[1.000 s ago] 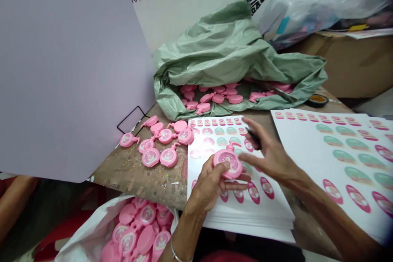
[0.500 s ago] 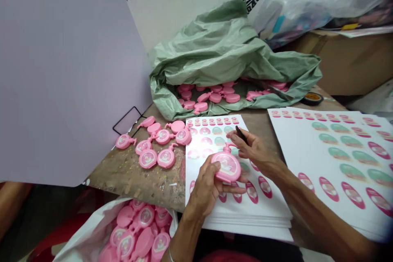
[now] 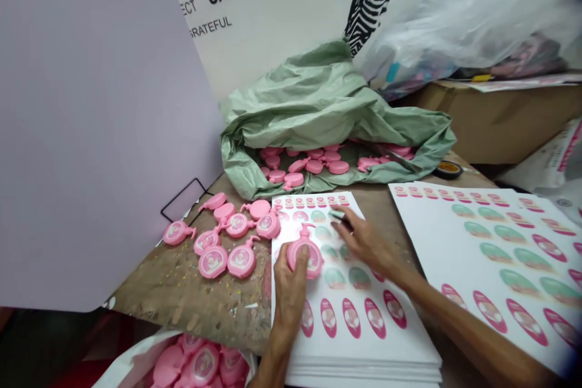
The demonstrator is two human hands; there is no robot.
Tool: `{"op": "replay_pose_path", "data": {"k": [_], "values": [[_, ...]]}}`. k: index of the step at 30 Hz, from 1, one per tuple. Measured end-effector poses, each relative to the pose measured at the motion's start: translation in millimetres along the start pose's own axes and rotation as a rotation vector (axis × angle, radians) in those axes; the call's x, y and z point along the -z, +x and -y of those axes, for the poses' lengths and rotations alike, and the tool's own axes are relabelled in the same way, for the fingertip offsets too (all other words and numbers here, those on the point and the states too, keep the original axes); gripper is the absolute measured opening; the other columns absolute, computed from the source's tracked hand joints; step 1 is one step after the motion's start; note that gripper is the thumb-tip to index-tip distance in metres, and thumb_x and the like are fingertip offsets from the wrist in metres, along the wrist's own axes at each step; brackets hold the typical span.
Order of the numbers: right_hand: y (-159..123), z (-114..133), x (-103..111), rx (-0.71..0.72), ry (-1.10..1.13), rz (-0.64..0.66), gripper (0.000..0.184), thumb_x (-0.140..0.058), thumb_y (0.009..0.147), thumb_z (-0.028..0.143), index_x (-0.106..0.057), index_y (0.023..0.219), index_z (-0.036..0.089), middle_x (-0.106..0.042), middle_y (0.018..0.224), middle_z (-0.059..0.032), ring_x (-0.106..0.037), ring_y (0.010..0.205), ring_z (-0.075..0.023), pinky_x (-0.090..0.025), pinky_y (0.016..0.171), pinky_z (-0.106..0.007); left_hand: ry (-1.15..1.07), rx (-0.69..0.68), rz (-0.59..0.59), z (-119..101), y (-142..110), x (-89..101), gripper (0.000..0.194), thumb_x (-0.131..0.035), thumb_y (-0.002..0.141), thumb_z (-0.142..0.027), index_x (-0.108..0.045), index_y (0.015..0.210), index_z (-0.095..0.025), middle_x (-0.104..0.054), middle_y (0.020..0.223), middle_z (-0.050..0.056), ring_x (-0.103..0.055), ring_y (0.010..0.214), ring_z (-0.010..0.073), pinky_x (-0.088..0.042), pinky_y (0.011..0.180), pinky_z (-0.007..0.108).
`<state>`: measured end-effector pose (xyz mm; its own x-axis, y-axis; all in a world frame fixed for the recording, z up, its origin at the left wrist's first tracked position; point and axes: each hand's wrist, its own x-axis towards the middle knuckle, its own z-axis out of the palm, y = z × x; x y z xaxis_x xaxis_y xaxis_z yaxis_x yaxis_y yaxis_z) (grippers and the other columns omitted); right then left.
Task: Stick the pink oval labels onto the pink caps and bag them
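Observation:
My left hand [image 3: 288, 291] is closed around a pink toy pump bottle [image 3: 313, 262], its thumb across the front and the nozzle pointing up. It holds the bottle over the left side of a stack of white sticker sheets [image 3: 364, 351]. My right hand [image 3: 361, 241] is closed on a slim dark tool [image 3: 346, 225], mostly hidden by the fingers. At the tool's tip is a small green sticker [image 3: 336, 214], just above the top sheet. Green dome stickers [image 3: 335, 279] and pink oval stickers [image 3: 351, 317] are printed on that sheet.
Several labelled pink pump bottles [image 3: 213, 261] lie left of the sheets. A green sack [image 3: 300, 103] with more pink bottles is behind. A white bag [image 3: 136, 357] of bottles sits below the table edge. More sticker sheets [image 3: 436, 242] and a tape roll [image 3: 448, 170] are at right.
My right hand has moved away from the bottle to the sheet's upper stickers, and a green sticker now shows at the tool tip. My left hand has shifted left with the bottle. The view has tilted up.

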<state>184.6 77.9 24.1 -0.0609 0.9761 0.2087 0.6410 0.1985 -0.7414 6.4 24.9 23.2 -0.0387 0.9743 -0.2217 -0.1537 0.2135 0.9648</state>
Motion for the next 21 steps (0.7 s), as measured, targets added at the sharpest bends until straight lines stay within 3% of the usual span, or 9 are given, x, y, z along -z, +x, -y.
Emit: {"op": "replay_pose_path", "data": {"k": [2,5,8,10,13,16,18,19,21], "values": [[21.9,-10.5,8.6,-0.049,-0.123,-0.082,0.043,-0.047,0.089,0.04,-0.059,0.12,0.013,-0.071,0.094,-0.0127,-0.067,0.079,-0.0242,-0.052,0.069,-0.036,0.366,-0.255,-0.155,-4.5,19.9,0.1,0.024,-0.057,0.087,-0.044,-0.06,0.09,-0.02,-0.063,0.087,0.006,-0.058,0.087,0.0243,-0.045,0.084,0.038],[45.0,-10.0,5.3,0.061,-0.181,-0.076,0.038,-0.047,0.089,0.041,-0.065,0.11,0.016,-0.072,0.099,-0.0117,-0.067,0.084,-0.0248,-0.051,0.075,-0.037,0.72,-0.558,-0.214,-9.7,54.2,-3.3,0.017,-0.058,0.086,-0.034,-0.06,0.094,-0.019,-0.063,0.102,0.013,-0.054,0.105,0.0307,-0.035,0.1,0.05],[55.9,0.3,-17.1,0.155,-0.148,0.038,0.036,-0.047,0.089,0.042,-0.067,0.105,0.018,-0.072,0.101,-0.0105,-0.067,0.089,-0.0245,-0.05,0.079,-0.037,0.986,-0.607,-0.237,-12.6,78.4,6.0,0.018,-0.057,0.087,-0.029,-0.061,0.098,-0.016,-0.063,0.107,0.015,-0.054,0.11,0.0327,-0.017,0.11,0.06],[60.6,4.1,-35.9,0.153,-0.13,0.141,0.035,-0.044,0.09,0.041,-0.068,0.103,0.019,-0.072,0.095,-0.0083,-0.067,0.084,-0.0229,-0.05,0.075,-0.035,1.105,-0.554,-0.29,-12.7,81.9,22.4,0.02,-0.055,0.088,-0.03,-0.061,0.099,-0.014,-0.063,0.109,0.018,-0.053,0.112,0.0341,-0.014,0.11,0.063],[68.0,-0.2,-58.1,0.173,-0.287,0.107,0.033,-0.044,0.09,0.039,-0.07,0.098,0.02,-0.07,0.09,-0.0097,-0.065,0.083,-0.0252,-0.05,0.073,-0.039,1.154,-0.507,-0.389,-10.6,72.2,56.9,0.022,-0.054,0.087,-0.028,-0.063,0.101,-0.013,-0.063,0.115,0.018,-0.051,0.116,0.0348,-0.018,0.109,0.063],[72.9,-9.8,-65.0,0.193,-0.498,-0.079,0.035,-0.045,0.09,0.041,-0.072,0.09,0.018,-0.065,0.1,-0.0185,-0.06,0.096,-0.038,-0.045,0.078,-0.059,1.046,-0.564,-0.397,-11.0,60.2,101.9,0.025,-0.055,0.087,-0.028,-0.062,0.108,-0.016,-0.062,0.12,0.015,-0.052,0.117,0.0304,-0.032,0.107,0.053],[72.7,-11.5,-64.2,0.234,-0.507,-0.126,0.039,-0.039,0.092,0.04,-0.071,0.088,0.019,-0.064,0.102,-0.0207,-0.058,0.099,-0.0423,-0.038,0.08,-0.07,0.927,-0.593,-0.408,-15.9,58.3,140.8,0.024,-0.053,0.089,-0.031,-0.062,0.107,-0.018,-0.063,0.119,0.012,-0.056,0.113,0.0254,-0.042,0.101,0.043],[71.4,-9.5,-64.7,0.279,-0.48,-0.129,0.04,-0.036,0.094,0.04,-0.071,0.092,0.021,-0.064,0.102,-0.0203,-0.057,0.1,-0.0419,-0.037,0.084,-0.071,0.892,-0.586,-0.456,-19.9,60.2,162.8,0.024,-0.051,0.09,-0.034,-0.062,0.106,-0.019,-0.064,0.117,0.011,-0.056,0.112,0.0234,-0.043,0.1,0.039],[66.5,0.6,-72.6,0.409,-0.407,-0.122,0.039,-0.037,0.094,0.043,-0.066,0.11,0.022,-0.062,0.109,-0.0184,-0.056,0.107,-0.0384,-0.039,0.092,-0.064,0.891,-0.559,-0.576,-29.5,69.6,208.7,0.032,-0.039,0.095,-0.036,-0.061,0.106,-0.016,-0.062,0.117,0.015,-0.053,0.116,0.0251,-0.038,0.104,0.042]]}}
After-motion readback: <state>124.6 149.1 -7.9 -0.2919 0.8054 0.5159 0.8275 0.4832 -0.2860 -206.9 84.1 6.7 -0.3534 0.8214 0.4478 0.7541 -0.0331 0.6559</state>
